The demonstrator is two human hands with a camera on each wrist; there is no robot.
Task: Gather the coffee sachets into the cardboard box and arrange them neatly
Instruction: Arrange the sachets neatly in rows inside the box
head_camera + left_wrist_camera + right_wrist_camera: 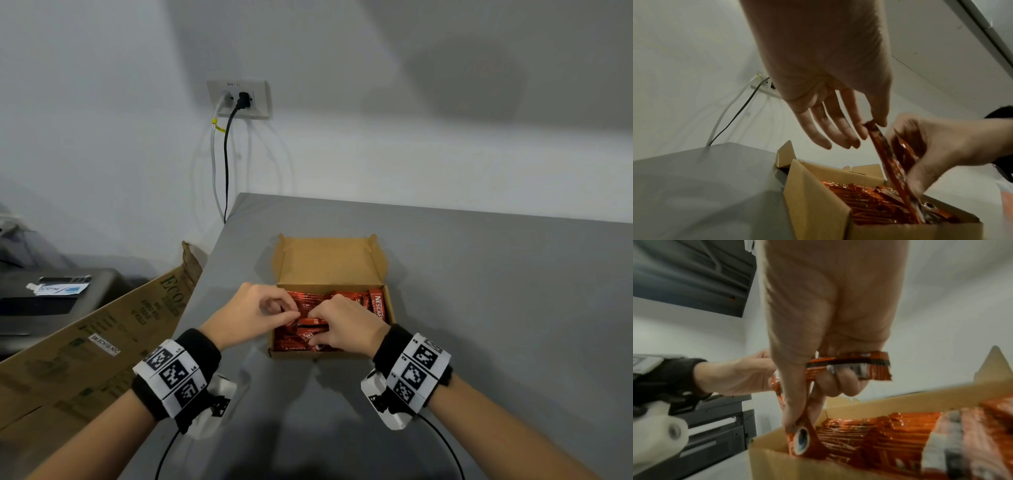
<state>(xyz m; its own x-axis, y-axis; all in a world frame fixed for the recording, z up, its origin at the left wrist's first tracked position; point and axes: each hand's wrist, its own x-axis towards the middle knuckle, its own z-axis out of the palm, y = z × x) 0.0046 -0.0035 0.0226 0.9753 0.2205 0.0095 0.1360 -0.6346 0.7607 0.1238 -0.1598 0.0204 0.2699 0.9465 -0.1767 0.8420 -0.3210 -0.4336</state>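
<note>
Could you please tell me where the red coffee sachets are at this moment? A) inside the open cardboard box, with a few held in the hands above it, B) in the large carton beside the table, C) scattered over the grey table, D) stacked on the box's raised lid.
A: the coffee sachets fill the cardboard box, and the right hand and left hand grip a few above it.

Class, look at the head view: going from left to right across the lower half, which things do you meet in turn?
Large flattened carton → left hand → coffee sachets in the cardboard box → right hand → bare grey table.
</note>
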